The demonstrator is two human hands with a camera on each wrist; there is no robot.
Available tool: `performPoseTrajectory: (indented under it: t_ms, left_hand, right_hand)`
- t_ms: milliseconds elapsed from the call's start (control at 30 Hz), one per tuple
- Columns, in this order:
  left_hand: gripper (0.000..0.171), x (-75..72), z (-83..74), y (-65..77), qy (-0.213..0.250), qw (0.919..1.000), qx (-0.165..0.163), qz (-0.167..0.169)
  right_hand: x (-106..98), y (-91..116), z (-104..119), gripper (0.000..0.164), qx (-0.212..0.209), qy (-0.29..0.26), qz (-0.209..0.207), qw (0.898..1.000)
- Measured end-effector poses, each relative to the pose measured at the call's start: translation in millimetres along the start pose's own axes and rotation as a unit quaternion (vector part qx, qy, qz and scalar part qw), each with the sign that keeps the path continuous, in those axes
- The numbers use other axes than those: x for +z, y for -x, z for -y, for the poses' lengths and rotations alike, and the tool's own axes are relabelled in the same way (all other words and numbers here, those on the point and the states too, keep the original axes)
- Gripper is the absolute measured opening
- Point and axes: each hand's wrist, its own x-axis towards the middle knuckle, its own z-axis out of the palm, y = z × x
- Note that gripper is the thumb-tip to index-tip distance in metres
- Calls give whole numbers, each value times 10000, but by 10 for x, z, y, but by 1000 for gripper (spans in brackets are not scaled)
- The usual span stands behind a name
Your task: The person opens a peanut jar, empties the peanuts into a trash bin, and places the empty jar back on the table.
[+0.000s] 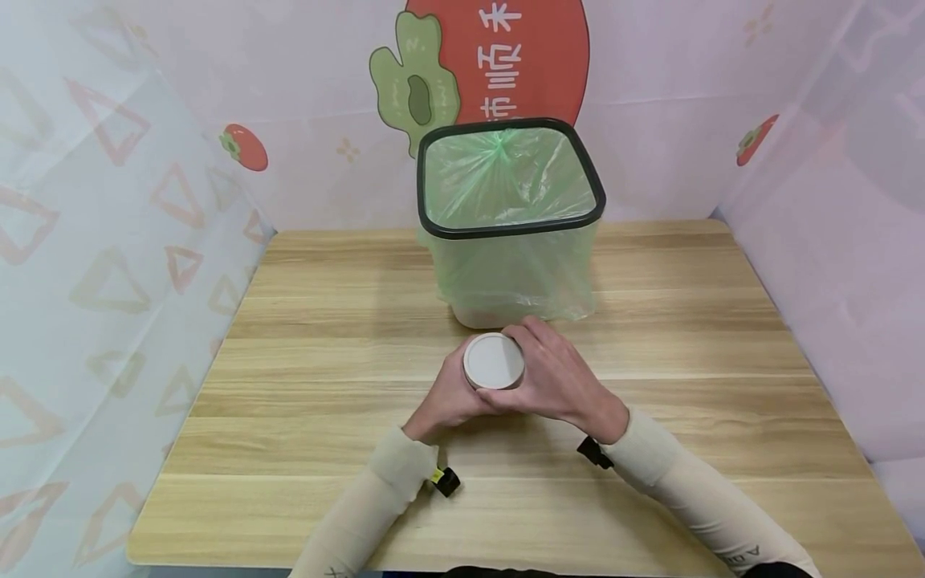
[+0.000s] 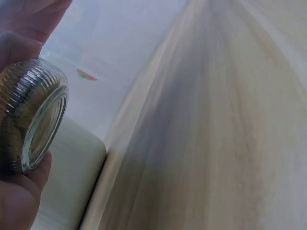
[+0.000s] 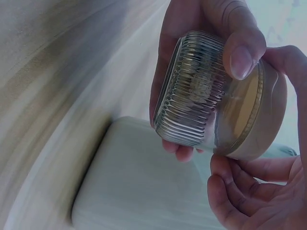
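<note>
A ribbed glass jar (image 3: 189, 91) with a pale beige lid (image 1: 495, 361) is held off the table, in front of the bin. My left hand (image 1: 455, 393) grips the glass body, its thumb lying along the side in the right wrist view. Around the lid curl the thumb and fingers of my right hand (image 1: 560, 373). The lid sits on the jar's mouth. Through the glass (image 2: 29, 115) in the left wrist view something brownish shows, but its kind is unclear.
Just beyond the hands stands a light bin (image 1: 513, 273) with a black rim (image 1: 511, 233) and a green plastic bag lining it. It rests on a wood-grain table (image 1: 325, 361). Printed sheets (image 1: 311, 160) hang behind and at both sides.
</note>
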Motion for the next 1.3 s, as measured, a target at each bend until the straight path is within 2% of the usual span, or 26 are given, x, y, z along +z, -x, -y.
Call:
performPoseTrajectory:
  t_ms: [267,1300]
  left_hand:
    - [90,10,-19,10,234,9997,-52,-67]
    - [87,-27,-53,24,121,9999,79,-6]
  right_hand:
    - [-24,-7,3,74,-84,-24,130,9999]
    - [-47,-34,-24,76,-435,-182,176,9987]
